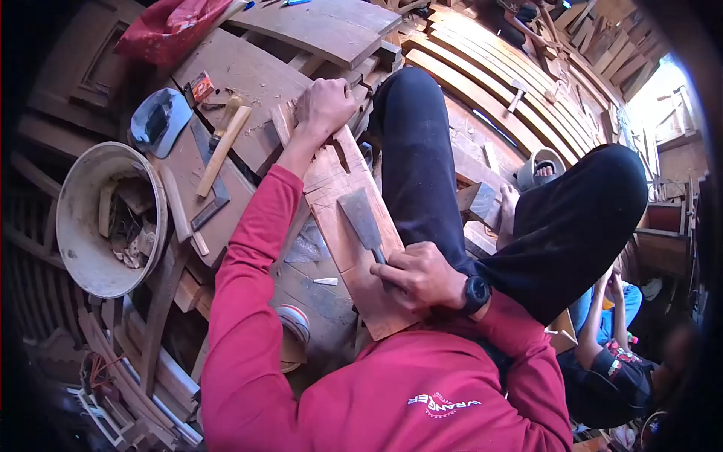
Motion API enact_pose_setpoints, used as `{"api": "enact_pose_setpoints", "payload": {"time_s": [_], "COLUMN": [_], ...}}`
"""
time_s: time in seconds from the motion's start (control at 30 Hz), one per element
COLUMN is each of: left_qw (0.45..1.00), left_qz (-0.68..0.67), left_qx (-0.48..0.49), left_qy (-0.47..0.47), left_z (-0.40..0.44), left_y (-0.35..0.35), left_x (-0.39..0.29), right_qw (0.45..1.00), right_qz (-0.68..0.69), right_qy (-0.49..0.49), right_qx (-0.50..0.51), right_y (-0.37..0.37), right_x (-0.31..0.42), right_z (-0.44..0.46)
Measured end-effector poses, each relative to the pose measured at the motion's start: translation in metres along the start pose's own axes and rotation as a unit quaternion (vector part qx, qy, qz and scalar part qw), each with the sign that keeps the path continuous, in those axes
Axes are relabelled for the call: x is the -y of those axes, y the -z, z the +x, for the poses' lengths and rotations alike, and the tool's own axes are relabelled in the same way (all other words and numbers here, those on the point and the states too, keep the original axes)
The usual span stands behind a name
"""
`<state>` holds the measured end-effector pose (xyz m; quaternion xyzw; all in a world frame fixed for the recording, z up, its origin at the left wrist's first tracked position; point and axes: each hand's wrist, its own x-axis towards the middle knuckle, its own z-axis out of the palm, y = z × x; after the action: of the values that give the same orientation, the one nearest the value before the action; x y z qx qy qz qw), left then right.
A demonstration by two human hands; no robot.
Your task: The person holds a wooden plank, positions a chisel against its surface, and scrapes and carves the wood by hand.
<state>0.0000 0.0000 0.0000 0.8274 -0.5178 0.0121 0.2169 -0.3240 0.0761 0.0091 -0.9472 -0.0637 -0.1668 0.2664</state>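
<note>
A wooden board (370, 295) lies lengthwise in front of me, its near end close to my body. Slots and marked lines show toward its far end. My left hand (327, 108) is closed over that far end, and its fingertips are hidden. A chisel (359, 212) with a wide flat metal blade lies along the board's surface, blade pointing away from me. My right hand (424, 276) is wrapped round the chisel's handle, with a dark watch on the wrist.
At left stand a white bucket (69, 218) of wood scraps, a blue-grey cap (161, 120), a wooden-handled tool (224, 151) and a metal square (212, 212). Long planks (482, 90) and a hammer (517, 96) lie at upper right. Another person (614, 377) sits at lower right.
</note>
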Motion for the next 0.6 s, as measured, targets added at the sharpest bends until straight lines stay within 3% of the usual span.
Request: {"api": "enact_pose_setpoints", "payload": {"time_s": [0.17, 0.27, 0.4, 0.5, 0.6], "left_qw": [1.000, 0.999, 1.000, 0.999, 0.999], "left_qz": [-0.004, 0.001, -0.009, 0.005, 0.013], "left_qx": [-0.004, -0.014, -0.011, -0.031, -0.040], "left_qy": [0.008, -0.038, 0.002, -0.036, -0.032], "left_z": [-0.009, -0.005, -0.008, -0.007, -0.011], "left_y": [-0.009, -0.007, -0.004, -0.010, -0.013], "left_x": [0.001, 0.005, 0.003, 0.006, 0.006], "right_qw": [0.994, 0.998, 0.994, 0.998, 0.997], "right_qz": [0.092, 0.046, 0.083, 0.035, 0.076], "right_qy": [0.026, 0.024, 0.023, 0.022, 0.017], "right_qx": [-0.044, -0.022, -0.067, -0.047, -0.018], "right_y": [0.003, 0.000, 0.005, 0.000, 0.008], "right_x": [0.006, 0.012, 0.017, 0.020, 0.027], "right_z": [0.007, 0.001, 0.012, 0.006, 0.006]}}
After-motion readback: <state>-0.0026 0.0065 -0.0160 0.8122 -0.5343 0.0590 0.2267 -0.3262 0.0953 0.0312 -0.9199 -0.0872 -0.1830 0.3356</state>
